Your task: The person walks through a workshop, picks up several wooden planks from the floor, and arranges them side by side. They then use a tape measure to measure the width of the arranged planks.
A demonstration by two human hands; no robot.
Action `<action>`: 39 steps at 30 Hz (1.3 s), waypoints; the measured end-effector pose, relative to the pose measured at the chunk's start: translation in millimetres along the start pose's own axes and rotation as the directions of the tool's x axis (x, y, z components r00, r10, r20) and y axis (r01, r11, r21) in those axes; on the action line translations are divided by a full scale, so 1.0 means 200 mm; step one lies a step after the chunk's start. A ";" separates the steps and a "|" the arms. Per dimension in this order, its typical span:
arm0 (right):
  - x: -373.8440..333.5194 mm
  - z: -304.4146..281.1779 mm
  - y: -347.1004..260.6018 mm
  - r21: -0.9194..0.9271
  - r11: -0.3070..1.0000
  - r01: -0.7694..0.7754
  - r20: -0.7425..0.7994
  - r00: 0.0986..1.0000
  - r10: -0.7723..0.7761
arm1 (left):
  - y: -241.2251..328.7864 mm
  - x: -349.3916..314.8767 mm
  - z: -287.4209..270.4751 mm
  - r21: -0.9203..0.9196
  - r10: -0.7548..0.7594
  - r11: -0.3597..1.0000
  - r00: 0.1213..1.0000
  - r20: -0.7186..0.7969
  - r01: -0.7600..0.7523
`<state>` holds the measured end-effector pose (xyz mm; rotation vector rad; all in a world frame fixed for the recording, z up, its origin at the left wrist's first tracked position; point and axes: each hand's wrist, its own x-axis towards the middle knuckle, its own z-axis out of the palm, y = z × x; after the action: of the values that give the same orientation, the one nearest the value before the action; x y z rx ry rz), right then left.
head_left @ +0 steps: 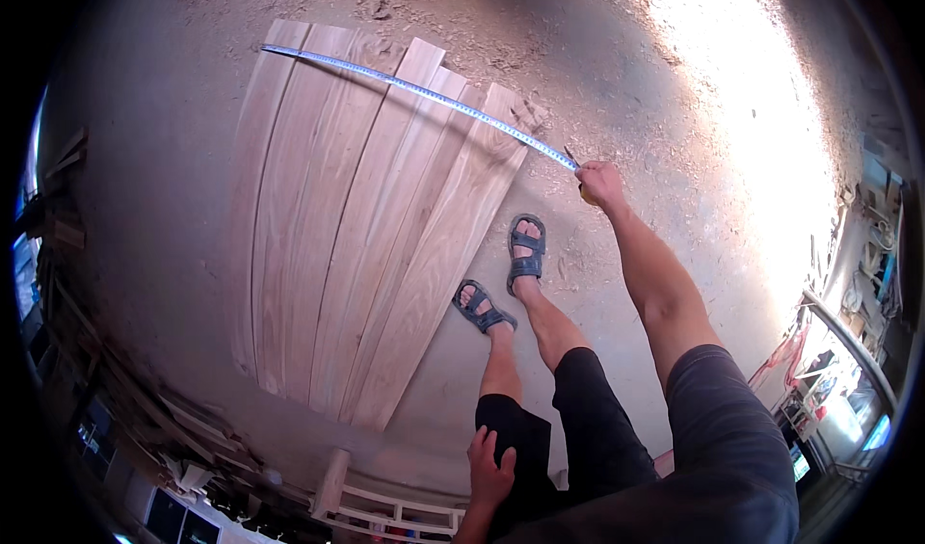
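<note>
Several long pale wooden boards [318,216] lie side by side on the floor, their far ends uneven. A tape measure's blade [416,89] stretches across them near those ends, from the left outer board past the right one. At its right end my right hand [602,184] is closed around the tape measure, whose yellowish case [586,195] shows partly below the fingers. A thin dark stick-like thing [569,155] juts from the same hand; its kind is unclear. My left hand [489,472] rests with spread fingers on my left leg, holding nothing.
My sandalled feet [525,245] stand just right of the boards. Wood shavings [491,24] litter the dusty floor at the far side. Stacked timber [135,390] lines the lower left. A pale slatted wooden frame [400,515] is behind me, with clutter [867,274] along the right.
</note>
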<state>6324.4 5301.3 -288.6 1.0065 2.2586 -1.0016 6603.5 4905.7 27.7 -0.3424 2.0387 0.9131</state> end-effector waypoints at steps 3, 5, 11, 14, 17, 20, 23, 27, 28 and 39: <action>0.18 0.12 0.14 -0.039 0.999 -0.003 -0.018 1.000 0.002 | -0.05 0.13 0.13 0.228 0.070 0.971 0.998 0.003 -0.069; 0.28 0.20 0.20 0.007 0.998 -0.067 -0.057 0.996 0.067 | -0.04 0.23 0.14 0.352 0.047 0.934 0.998 0.045 -0.060; 0.40 0.39 0.27 -0.022 0.998 -0.066 -0.089 0.994 0.064 | -0.07 0.31 0.17 0.345 0.012 0.939 1.000 0.002 -0.012; 0.49 0.38 0.41 -0.029 0.999 -0.036 -0.117 0.993 0.032 | -0.01 0.36 0.18 0.356 0.021 0.934 1.000 -0.005 -0.018; 0.46 0.40 0.31 -0.045 0.999 -0.019 -0.083 0.996 0.015 | 0.03 0.35 0.22 0.339 0.012 0.941 0.999 -0.042 0.003; 0.40 0.28 0.38 -0.111 0.994 0.013 0.042 0.999 -0.008 | 0.05 0.32 0.23 0.305 0.023 0.952 0.999 -0.047 -0.008; 0.17 0.22 0.15 -0.087 0.995 0.052 0.384 0.923 -0.015 | 0.03 0.25 0.25 0.241 -0.050 0.968 0.997 -0.066 0.064; -0.19 -0.04 -0.08 0.110 0.986 0.123 0.421 0.893 -0.158 | -0.09 0.15 0.24 0.008 -0.127 0.992 0.987 -0.102 0.128; -0.29 -0.14 -0.13 0.142 0.985 0.098 0.431 0.890 -0.151 | -0.10 0.14 0.22 -0.069 -0.167 0.985 0.981 -0.095 0.161; -0.95 -0.78 0.18 -0.200 0.913 0.356 0.627 0.763 -0.160 | -0.13 -0.52 0.00 -0.442 -0.552 0.781 0.819 -0.157 0.441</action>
<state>6451.6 5356.8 -82.0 0.1784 1.9395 -0.8723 6680.5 4878.8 98.0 -1.2409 1.8426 0.9537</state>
